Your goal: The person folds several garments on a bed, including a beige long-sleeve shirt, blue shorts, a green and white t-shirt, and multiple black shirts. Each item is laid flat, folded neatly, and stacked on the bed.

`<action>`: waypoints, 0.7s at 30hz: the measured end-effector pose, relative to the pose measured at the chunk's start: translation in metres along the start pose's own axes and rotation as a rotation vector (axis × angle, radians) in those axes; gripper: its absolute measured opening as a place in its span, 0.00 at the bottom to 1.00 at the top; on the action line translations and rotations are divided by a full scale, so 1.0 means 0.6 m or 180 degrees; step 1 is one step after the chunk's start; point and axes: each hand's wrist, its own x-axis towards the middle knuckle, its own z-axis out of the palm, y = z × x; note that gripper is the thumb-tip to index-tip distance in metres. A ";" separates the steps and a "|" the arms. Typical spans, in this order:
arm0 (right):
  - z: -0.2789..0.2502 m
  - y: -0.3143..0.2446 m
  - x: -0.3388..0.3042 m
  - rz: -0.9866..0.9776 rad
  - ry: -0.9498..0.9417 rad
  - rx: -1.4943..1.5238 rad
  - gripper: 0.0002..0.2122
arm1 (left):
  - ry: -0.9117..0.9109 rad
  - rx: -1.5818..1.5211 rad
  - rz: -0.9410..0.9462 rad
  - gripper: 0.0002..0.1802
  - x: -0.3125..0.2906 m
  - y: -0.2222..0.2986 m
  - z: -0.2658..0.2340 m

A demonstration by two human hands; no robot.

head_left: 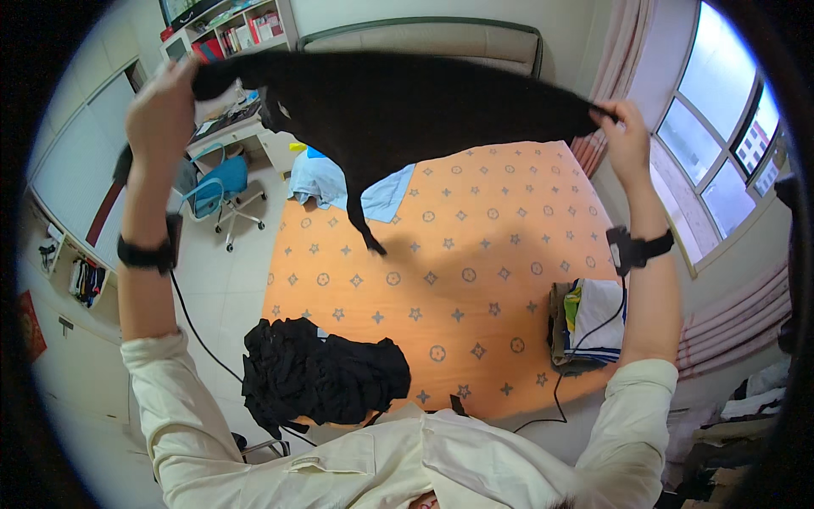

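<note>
I hold a black garment (407, 106) stretched out high above the bed. My left hand (161, 110) grips its left end, and my right hand (626, 136) pinches its right end. A narrow part of the garment hangs down from its middle toward the orange bedspread (475, 254) with star and ring patterns. Both arms are raised, with black bands on the wrists.
A heap of black clothes (322, 373) lies on the near left corner of the bed. Folded clothes (589, 327) are stacked at the right edge. A light blue cloth (339, 182) lies at the far left. A blue swivel chair (222, 191), desk and shelves stand left; windows right.
</note>
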 end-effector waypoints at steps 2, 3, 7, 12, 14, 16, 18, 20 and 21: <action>0.014 0.044 -0.081 -0.0011 -0.0250 0.0205 0.06 | -0.0533 -0.0083 0.0113 0.15 -0.073 0.073 -0.017; 0.022 0.068 -0.128 -0.0128 -0.0417 0.0046 0.07 | -0.0592 -0.0613 0.0225 0.16 -0.118 0.115 -0.027; 0.069 0.134 -0.368 -0.0077 -0.1217 -0.0240 0.08 | -0.3105 -0.1259 0.0634 0.28 -0.302 0.324 -0.068; 0.087 0.173 -0.659 0.0122 -0.1988 -0.0909 0.06 | -0.4646 -0.2313 0.1551 0.39 -0.478 0.588 -0.131; 0.081 0.183 -0.767 0.0568 -0.2814 -0.1314 0.05 | -0.5155 -0.2749 0.1750 0.38 -0.534 0.686 -0.163; 0.067 0.183 -0.859 0.0818 -0.3269 -0.1537 0.05 | -0.5997 -0.3013 0.2081 0.36 -0.580 0.772 -0.203; 0.056 0.177 -0.933 0.1083 -0.3665 -0.1451 0.06 | -0.6442 -0.3509 0.2497 0.34 -0.627 0.834 -0.244; 0.045 0.169 -0.985 0.1054 -0.3556 -0.1377 0.06 | -0.6534 -0.3714 0.2673 0.34 -0.668 0.877 -0.288; 0.038 0.164 -1.007 0.1058 -0.3479 -0.1335 0.06 | -0.6461 -0.3538 0.2875 0.38 -0.687 0.893 -0.312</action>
